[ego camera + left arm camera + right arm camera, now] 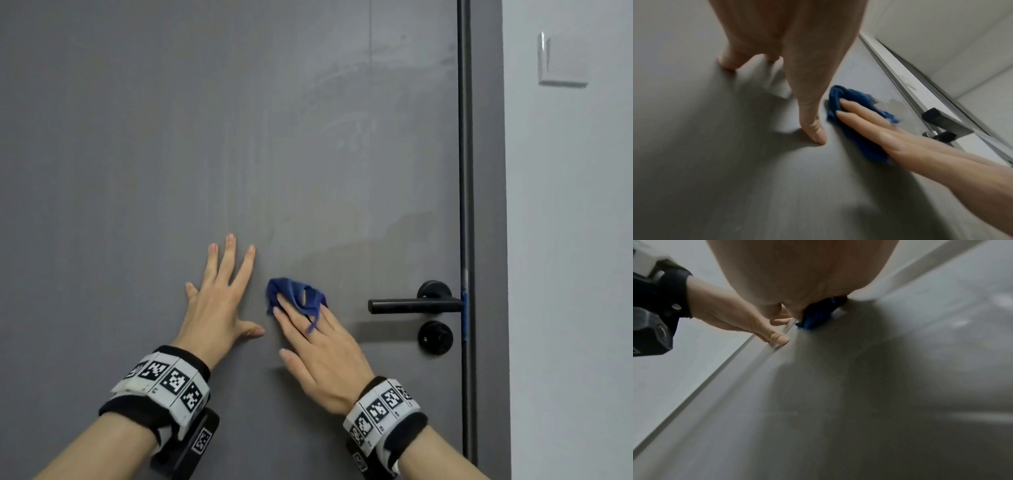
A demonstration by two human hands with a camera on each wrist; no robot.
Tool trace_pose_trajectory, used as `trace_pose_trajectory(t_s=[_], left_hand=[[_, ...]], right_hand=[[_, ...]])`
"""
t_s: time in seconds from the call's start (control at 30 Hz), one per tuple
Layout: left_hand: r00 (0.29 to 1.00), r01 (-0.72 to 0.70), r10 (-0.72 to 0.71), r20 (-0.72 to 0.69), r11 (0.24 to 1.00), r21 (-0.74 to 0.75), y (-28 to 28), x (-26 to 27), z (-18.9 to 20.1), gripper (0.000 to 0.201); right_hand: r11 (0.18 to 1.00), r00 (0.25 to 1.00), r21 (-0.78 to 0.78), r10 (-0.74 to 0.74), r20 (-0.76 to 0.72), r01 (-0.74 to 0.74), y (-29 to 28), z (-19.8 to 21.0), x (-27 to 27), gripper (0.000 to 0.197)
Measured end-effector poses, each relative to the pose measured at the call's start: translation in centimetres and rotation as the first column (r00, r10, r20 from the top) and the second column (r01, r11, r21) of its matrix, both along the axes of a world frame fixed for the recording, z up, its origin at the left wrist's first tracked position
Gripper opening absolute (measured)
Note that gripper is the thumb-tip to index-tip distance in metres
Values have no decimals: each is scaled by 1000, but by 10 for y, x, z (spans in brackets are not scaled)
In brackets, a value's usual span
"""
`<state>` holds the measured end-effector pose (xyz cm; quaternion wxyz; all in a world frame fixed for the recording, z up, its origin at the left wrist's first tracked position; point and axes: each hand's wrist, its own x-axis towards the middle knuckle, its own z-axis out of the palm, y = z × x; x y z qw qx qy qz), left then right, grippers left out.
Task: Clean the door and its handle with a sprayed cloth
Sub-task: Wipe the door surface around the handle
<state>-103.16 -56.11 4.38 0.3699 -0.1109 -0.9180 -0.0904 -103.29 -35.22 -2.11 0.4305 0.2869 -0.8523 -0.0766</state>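
A grey door point(171, 137) fills the head view, with faint wipe streaks on its upper right. A black lever handle point(411, 305) and a round black lock point(435, 338) sit near its right edge. My left hand point(222, 294) lies flat on the door, fingers spread. Just to its right my right hand point(308, 329) presses a crumpled blue cloth point(294, 298) against the door with straight fingers, left of the handle. The left wrist view shows the cloth point(849, 104) under those fingers point(857, 110). In the right wrist view only a bit of cloth point(818, 316) shows beneath the palm.
A dark door frame strip point(464, 171) runs down the right of the door. Beyond it is a pale wall point(568, 240) with a white switch plate point(561, 61). Marker bands wrap both wrists.
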Motion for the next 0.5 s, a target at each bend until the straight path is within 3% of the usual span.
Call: trace_pose_trajectory(t_s=[0.1,0.2,0.3,0.37,0.43,0.5], left_hand=[[996,-82,85,29,991,-103,0,5,-14,149],[987,-128,141,73,979,-157,12,6,-30,153],[994,-83,93,64,985,-153,14,4,-36,152],[997,-50,57,51,989,-137,6,3,-40,151],[999,-15,19,32,992,-127,-5,2,-45,152],[999,43,-41,29,996,-75,-16,1,-52,152]], right_hand=[[989,995,-103,-101,12,102,36,-27,6,61],[855,975,-474,-221,34,211,73,-46,13,63],[767,983,-620,-180,38,164,61,-49,10,66],[851,991,-511,-131,20,123,21,-55,9,68],[954,999,-297,-22,38,33,-23,-72,7,66],[990,995,-135,46,92,-33,-48,-84,9,63]])
